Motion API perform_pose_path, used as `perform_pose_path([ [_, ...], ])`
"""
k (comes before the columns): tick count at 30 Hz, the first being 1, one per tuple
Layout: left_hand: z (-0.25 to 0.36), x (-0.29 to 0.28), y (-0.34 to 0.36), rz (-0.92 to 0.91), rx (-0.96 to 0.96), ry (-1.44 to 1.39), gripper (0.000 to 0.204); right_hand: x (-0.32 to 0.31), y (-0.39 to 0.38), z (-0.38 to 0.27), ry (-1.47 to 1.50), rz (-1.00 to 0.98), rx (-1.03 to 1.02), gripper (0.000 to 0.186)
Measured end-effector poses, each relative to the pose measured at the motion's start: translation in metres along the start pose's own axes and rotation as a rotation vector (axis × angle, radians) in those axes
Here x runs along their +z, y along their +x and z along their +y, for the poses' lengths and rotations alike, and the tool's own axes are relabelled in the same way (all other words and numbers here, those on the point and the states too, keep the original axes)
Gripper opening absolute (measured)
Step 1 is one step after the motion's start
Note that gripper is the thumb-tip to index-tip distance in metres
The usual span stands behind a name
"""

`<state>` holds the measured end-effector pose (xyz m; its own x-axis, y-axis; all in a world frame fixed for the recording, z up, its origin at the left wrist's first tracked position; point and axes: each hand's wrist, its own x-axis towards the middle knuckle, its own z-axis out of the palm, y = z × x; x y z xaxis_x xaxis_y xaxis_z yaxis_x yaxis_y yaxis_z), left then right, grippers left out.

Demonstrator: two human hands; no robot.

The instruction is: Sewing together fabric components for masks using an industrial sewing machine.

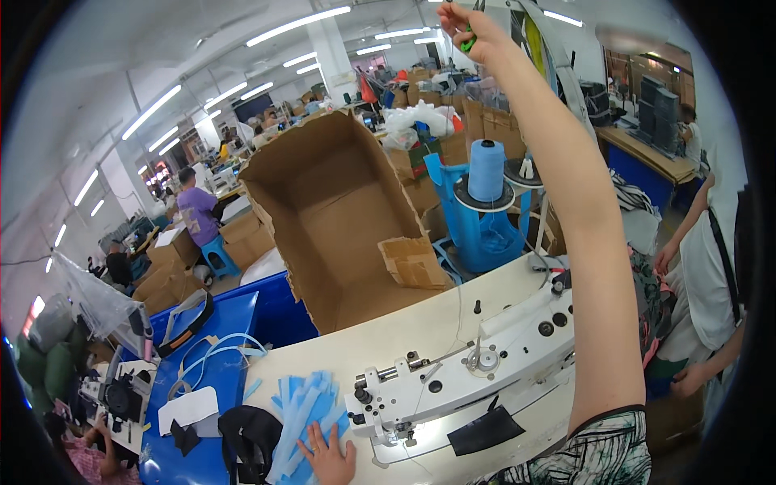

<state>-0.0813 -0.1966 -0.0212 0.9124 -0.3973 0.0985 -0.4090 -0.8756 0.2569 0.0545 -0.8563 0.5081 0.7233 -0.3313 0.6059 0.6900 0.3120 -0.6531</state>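
My right hand (469, 32) is raised high at the top of the view, its fingers closed round small green-handled snips (470, 40) with dark blades. Down on the white sewing table, my left hand (330, 457) lies with fingers spread, at the edge of a heap of light blue fabric strips (301, 416). A white sewing machine (477, 364) stands right of that hand. On the machine bed lies a black fabric piece (485, 431). Left of the strips sits a black cloth item (249, 440), its kind unclear.
A large open cardboard box (339, 210) stands behind the table. A blue thread cone (487, 171) sits on a stand beside a blue plastic stool (453, 194). Blue webbing (218, 352) and a white piece (187, 408) lie on a blue board (234, 315). Another person's hands (691, 378) are at right.
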Motion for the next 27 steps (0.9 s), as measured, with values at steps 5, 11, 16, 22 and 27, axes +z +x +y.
perform_pose_path([
  [5, -0.003, 0.010, 0.001, -0.003, -0.020, 0.054, 0.061, -0.035, -0.001, -0.002, -0.003, 0.275, 0.085, 0.019],
  [11, -0.019, 0.024, 0.005, 0.181, 0.131, 0.031, 0.058, -0.018, -0.053, -0.012, -0.127, 0.316, -0.006, 0.016],
  [16, -0.024, 0.031, 0.004, 0.253, 0.164, 0.035, 0.056, -0.022, -0.095, -0.021, 0.163, 0.269, 0.166, 0.012],
  [22, -0.026, 0.034, 0.004, 0.257, 0.165, 0.054, 0.056, -0.025, -0.190, -0.006, -0.009, -0.514, 0.155, 0.032],
  [27, -0.035, 0.042, 0.005, 0.266, 0.161, 0.066, 0.057, 0.004, -0.269, 0.028, -0.801, 0.163, 0.076, 0.033],
])
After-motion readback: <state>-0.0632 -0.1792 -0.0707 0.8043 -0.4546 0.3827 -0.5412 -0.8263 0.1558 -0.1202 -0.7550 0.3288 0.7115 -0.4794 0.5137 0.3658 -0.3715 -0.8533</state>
